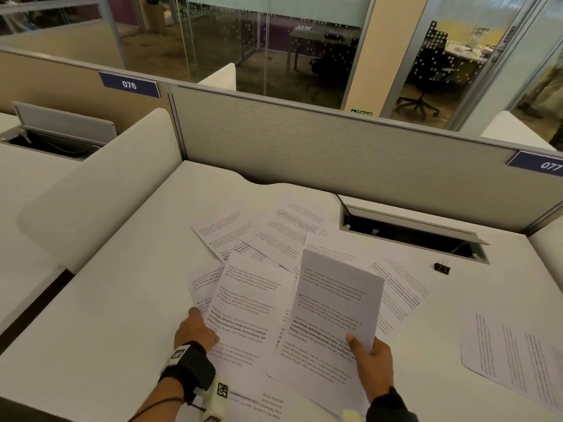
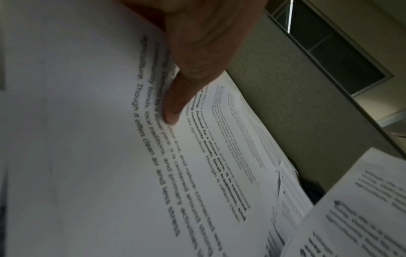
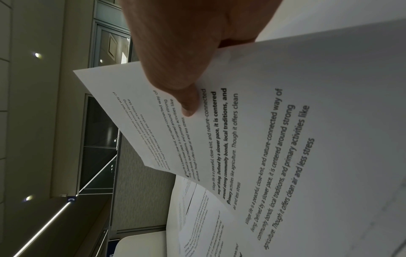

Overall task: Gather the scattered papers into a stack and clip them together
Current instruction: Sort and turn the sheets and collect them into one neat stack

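Several printed sheets (image 1: 274,236) lie scattered and overlapping on the white desk (image 1: 122,300). My right hand (image 1: 370,357) pinches one sheet (image 1: 335,303) by its lower edge, thumb (image 3: 189,104) on top, and holds it tilted up off the others. My left hand (image 1: 195,330) grips the left edge of another sheet (image 1: 246,306), with the thumb (image 2: 173,107) pressing on its printed face. A black binder clip (image 1: 442,267) sits alone on the desk to the right. One more sheet (image 1: 511,354) lies apart at the far right.
An open cable tray (image 1: 411,233) is sunk into the desk behind the clip. A grey partition (image 1: 335,153) closes the back and a white divider (image 1: 100,184) the left side. Another sheet (image 1: 262,403) lies at the desk's near edge.
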